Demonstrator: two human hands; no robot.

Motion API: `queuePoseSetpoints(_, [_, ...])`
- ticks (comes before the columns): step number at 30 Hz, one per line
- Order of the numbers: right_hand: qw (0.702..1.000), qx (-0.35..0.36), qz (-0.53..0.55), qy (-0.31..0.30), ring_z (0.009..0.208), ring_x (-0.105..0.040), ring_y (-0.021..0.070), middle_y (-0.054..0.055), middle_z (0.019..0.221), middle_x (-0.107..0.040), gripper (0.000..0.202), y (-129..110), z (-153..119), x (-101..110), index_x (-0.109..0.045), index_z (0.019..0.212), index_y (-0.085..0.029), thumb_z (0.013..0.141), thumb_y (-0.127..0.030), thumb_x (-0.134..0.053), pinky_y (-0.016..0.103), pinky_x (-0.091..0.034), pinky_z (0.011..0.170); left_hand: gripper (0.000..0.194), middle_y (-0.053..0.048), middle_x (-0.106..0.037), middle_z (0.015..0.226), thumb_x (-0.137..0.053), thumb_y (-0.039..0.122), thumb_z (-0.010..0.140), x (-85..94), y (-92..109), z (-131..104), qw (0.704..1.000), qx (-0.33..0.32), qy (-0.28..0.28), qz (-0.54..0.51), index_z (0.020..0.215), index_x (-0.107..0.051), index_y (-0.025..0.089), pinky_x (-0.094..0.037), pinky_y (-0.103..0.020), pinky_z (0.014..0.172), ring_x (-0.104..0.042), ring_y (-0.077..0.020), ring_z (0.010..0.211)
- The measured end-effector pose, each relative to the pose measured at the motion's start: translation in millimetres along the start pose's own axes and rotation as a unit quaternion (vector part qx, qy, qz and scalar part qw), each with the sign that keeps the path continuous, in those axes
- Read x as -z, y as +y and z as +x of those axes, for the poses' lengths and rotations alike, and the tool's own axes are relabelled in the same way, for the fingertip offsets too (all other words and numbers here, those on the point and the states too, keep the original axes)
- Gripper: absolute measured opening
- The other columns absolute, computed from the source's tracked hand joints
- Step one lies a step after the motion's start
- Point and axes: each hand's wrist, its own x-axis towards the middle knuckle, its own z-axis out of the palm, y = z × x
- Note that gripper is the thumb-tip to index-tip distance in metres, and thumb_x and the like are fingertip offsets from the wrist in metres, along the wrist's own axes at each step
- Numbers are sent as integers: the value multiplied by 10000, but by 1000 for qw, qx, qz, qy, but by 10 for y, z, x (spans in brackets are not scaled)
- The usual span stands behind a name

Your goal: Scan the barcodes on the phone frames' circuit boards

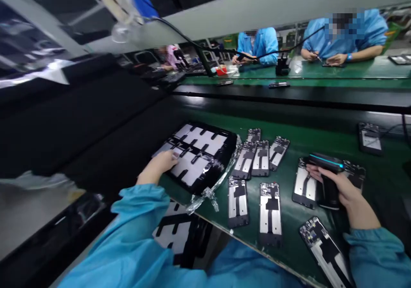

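Observation:
My left hand (163, 163) is at the near left side of a black tray (230, 144) that holds rows of flat silver-grey rectangles, which look like phone batteries (207, 141). Its fingers are curled down together over one of the slots, and what they pinch, if anything, is hidden. In my right hand (345, 185) is a black handheld barcode scanner (328, 194) with a blue light strip along its top. The scanner is over an opened phone body (305, 183) on the green bench, beside another phone body (355, 174) partly behind my hand.
Several opened phone bodies (270, 213) lie on the green bench (221, 123). Crumpled clear wrap (205, 198) runs along the tray's edge. More trays (175, 232) are below the bench edge. Across a dark raised ledge (289, 95), co-workers in blue (346, 40) sit at another bench.

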Motion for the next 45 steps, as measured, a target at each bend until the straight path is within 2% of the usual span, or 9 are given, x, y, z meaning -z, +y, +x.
queuePoseSetpoints(3, [999,18,-30,8,1185,-656,309,130,1189,-742,368,5,-35,-58,-755,1055,-174,755,-377,-817,441,-475,1110,286,56,-450,544,-617,242,774,57,-373,148,992,95,-30,83,578,-412,203,-337,-661,1061,-668,-292,1060])
queuePoseSetpoints(5, [999,26,-44,13,1160,-667,316,119,1150,-757,371,11,-69,-108,-763,1040,-175,733,-373,-831,483,-456,1110,223,55,-474,585,-603,190,754,46,-268,297,986,114,-17,121,615,-429,199,-274,-726,1062,-631,-334,1139])
queuePoseSetpoints(8, [998,35,-58,-9,1111,-684,324,116,1084,-777,384,8,-146,-194,-779,1000,-163,670,-337,-868,509,-443,1093,77,37,-591,736,-608,183,794,-267,491,421,993,47,10,110,801,-547,229,-308,-695,1072,-607,-339,1167])
queuePoseSetpoints(13, [994,68,-79,-18,1056,-694,300,72,1015,-791,453,-36,-271,-333,-774,1004,-190,581,-294,-899,502,-477,1035,249,-24,-703,888,-646,296,866,-1752,2224,-25,975,-176,-121,-63,1102,-650,217,-527,-342,844,-682,-199,857])
queuePoseSetpoints(16, [993,81,-87,-13,1053,-689,292,60,1007,-790,487,-49,-299,-361,-764,1025,-197,564,-277,-899,499,-480,1027,241,-54,-716,855,-593,286,898,-2390,2623,-298,952,-213,-176,-134,1110,-657,188,-501,-291,782,-679,-198,814])
queuePoseSetpoints(19, [993,80,-89,-14,1047,-684,278,55,1031,-783,493,-41,-298,-346,-756,1050,-201,579,-266,-886,483,-479,1024,269,-63,-707,836,-577,304,902,-2566,2551,-337,949,-201,-171,-171,1123,-653,171,-477,-283,747,-668,-204,788])
queuePoseSetpoints(29, [995,68,-69,-10,966,-690,257,32,903,-782,367,-11,-290,-234,-770,942,-188,597,-249,-881,457,-484,1015,313,-61,-702,879,-576,329,891,-2460,2358,-224,943,-185,-196,-197,1146,-653,165,-480,-277,764,-648,-182,791])
queuePoseSetpoints(35, [996,78,31,39,1070,-690,260,71,1046,-774,285,12,-122,14,-760,891,-194,692,-390,-819,411,-490,1054,276,-89,-662,1070,-647,285,832,-2692,2357,-707,875,-161,-334,-312,1072,-659,150,-536,-290,772,-648,-167,852])
queuePoseSetpoints(45, [997,37,33,51,1074,-694,257,90,1092,-767,326,75,-99,82,-762,966,-177,691,-328,-852,397,-505,1048,246,-131,-428,1426,-743,310,802,-2590,2242,-1332,888,-286,-312,-181,1019,-698,204,-239,-561,1191,-239,-356,1468])
